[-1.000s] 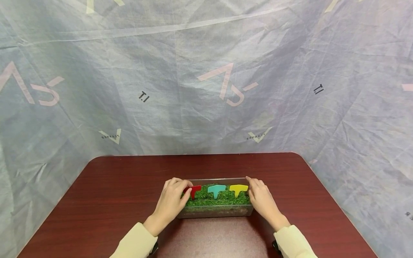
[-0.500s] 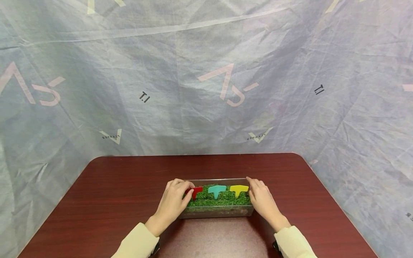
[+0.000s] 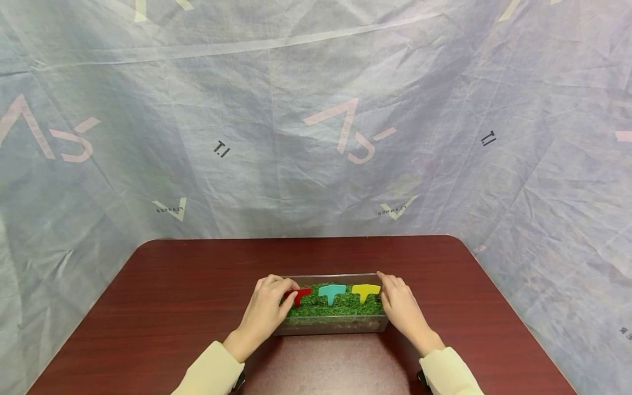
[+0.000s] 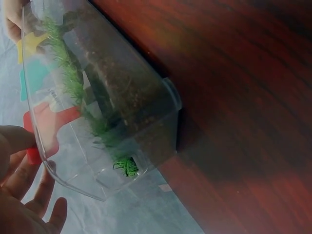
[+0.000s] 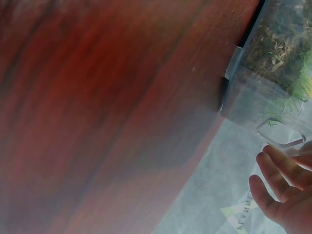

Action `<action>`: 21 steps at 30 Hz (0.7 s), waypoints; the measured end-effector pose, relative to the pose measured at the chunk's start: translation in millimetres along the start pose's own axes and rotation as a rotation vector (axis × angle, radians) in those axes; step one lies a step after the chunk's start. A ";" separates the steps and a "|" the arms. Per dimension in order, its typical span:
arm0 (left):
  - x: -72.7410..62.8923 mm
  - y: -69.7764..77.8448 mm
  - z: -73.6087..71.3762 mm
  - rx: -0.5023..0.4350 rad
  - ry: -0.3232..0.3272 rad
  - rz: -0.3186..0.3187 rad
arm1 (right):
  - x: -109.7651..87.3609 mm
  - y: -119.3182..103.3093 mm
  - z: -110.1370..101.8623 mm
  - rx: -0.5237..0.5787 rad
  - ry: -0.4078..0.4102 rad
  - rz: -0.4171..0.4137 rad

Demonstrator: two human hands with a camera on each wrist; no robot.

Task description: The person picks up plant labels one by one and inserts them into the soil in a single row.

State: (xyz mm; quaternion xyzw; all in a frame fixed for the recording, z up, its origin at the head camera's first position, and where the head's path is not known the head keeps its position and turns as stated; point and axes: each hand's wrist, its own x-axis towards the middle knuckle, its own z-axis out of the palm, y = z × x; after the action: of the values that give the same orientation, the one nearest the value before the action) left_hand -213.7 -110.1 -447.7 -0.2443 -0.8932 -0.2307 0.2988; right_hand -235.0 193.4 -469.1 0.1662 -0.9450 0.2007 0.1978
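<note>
A long clear plastic box (image 3: 329, 326) holds green grass (image 3: 340, 311) over brown soil-like matter. Three T-shaped plant labels stand in it: red (image 3: 302, 296) at the left, turquoise (image 3: 332, 292) mid-box and yellow (image 3: 366, 290) at the right. My left hand (image 3: 264, 306) pinches the red label's head between thumb and finger at the box's left end; its other fingers hang outside the wall in the left wrist view. My right hand (image 3: 401, 305) lies against the box's right end, fingers fairly straight near the end's moulded handle (image 5: 281, 134).
The box stands on a dark red wood-grain table (image 3: 187, 296) with rounded far corners. Grey printed cloth (image 3: 276, 164) hangs behind the table and along both sides.
The red label and my left hand holding it have shifted slightly to the right and a little lower. My right hand keeps its place at the box's end.
</note>
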 end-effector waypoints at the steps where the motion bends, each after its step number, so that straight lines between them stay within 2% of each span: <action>1: -0.1 -0.2 0.3 -0.003 0.000 -0.004 | -0.2 -0.1 0.0 0.000 0.000 0.001; 12: 0.0 -0.1 -0.4 -0.037 -0.014 -0.031 | 0.0 -0.6 -0.7 -0.006 -0.002 0.003; 21: 0.0 -1.2 1.3 -0.022 -0.017 -0.037 | -0.4 -0.6 -0.6 -0.004 -0.001 0.002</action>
State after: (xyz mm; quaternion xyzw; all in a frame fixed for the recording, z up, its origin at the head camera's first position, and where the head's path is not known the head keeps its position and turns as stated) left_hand -214.9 -110.3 -448.9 -0.2329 -0.8974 -0.2440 0.2843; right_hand -234.3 193.2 -468.6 0.1648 -0.9456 0.1990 0.1975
